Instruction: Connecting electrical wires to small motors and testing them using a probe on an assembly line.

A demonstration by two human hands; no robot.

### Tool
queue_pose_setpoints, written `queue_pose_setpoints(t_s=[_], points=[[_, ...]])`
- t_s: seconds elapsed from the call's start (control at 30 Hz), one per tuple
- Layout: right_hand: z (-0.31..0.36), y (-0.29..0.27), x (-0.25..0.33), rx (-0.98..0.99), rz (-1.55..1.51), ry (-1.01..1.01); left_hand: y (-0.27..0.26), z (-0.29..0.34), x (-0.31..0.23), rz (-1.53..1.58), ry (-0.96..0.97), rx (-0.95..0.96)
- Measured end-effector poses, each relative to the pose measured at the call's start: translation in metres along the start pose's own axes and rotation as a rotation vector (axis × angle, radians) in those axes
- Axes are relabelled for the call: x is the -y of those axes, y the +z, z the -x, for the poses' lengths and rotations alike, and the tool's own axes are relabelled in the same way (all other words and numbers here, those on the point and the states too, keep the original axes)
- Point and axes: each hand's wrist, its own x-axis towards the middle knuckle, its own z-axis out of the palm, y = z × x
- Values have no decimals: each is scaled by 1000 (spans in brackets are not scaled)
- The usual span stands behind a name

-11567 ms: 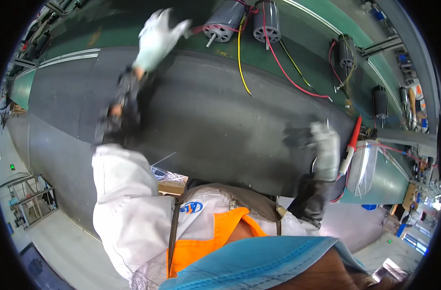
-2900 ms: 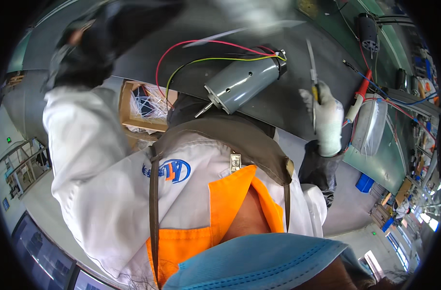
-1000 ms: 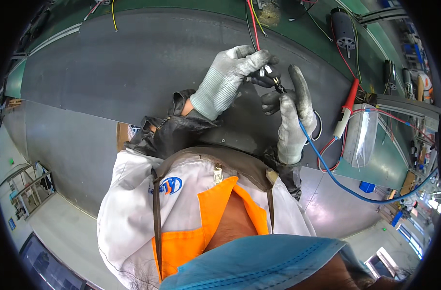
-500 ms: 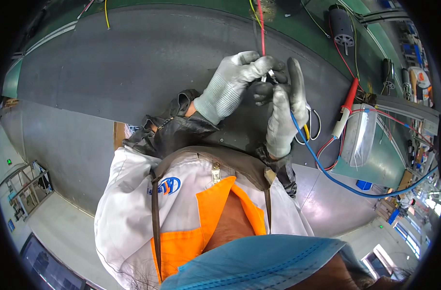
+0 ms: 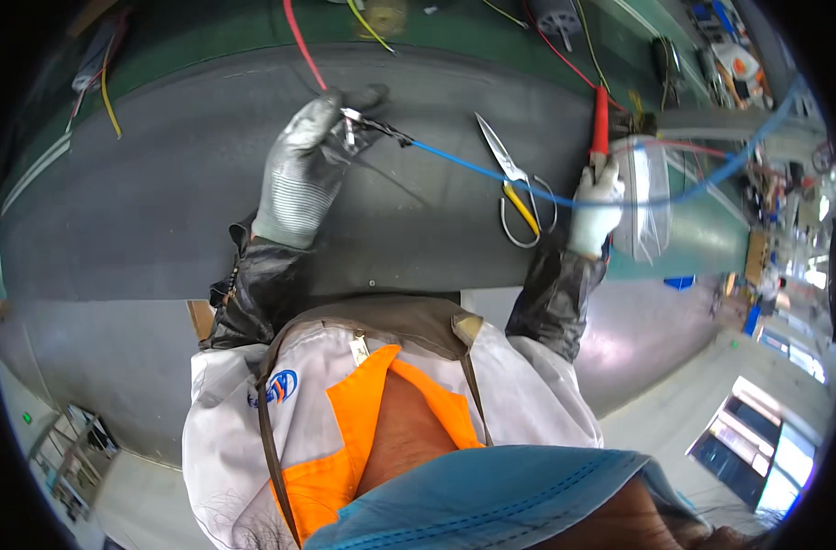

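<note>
My left hand (image 5: 294, 183), in a grey-coated glove, is closed at the end of a red wire (image 5: 303, 50). Shiny metal pieces (image 5: 349, 128) show at its fingertips, joined to a dark clip (image 5: 381, 126) on a blue cable (image 5: 468, 165). The clip's exact grip on the metal is too small to tell. At the right, my gloved right hand (image 5: 599, 206) is wrapped round the lower part of a red stick-shaped probe (image 5: 601, 124), covering its white section. Between the hands lie scissors (image 5: 510, 174) with a yellow-sleeved handle, blades pointing away from me.
Beside my right hand stands a clear plastic box (image 5: 645, 225). A cylindrical motor (image 5: 557, 16) and loose yellow wires (image 5: 111, 105) sit along the far green surface. The dark mat (image 5: 189, 174) covers the near bench. The blue cable arches across the right side.
My right hand has left the metal pieces and moved right onto the red probe. My left hand has moved left with the red wire and clip. The scissors are now fully uncovered.
</note>
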Motion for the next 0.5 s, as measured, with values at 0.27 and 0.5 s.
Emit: queue_pose_setpoints(t_s=[0.27, 0.5], points=[[-4, -67, 97, 86, -737, -211, -16, 7, 5, 5, 47, -19], [-42, -76, 166, 692, -1338, -138, -11, 11, -7, -28, 63, 30]])
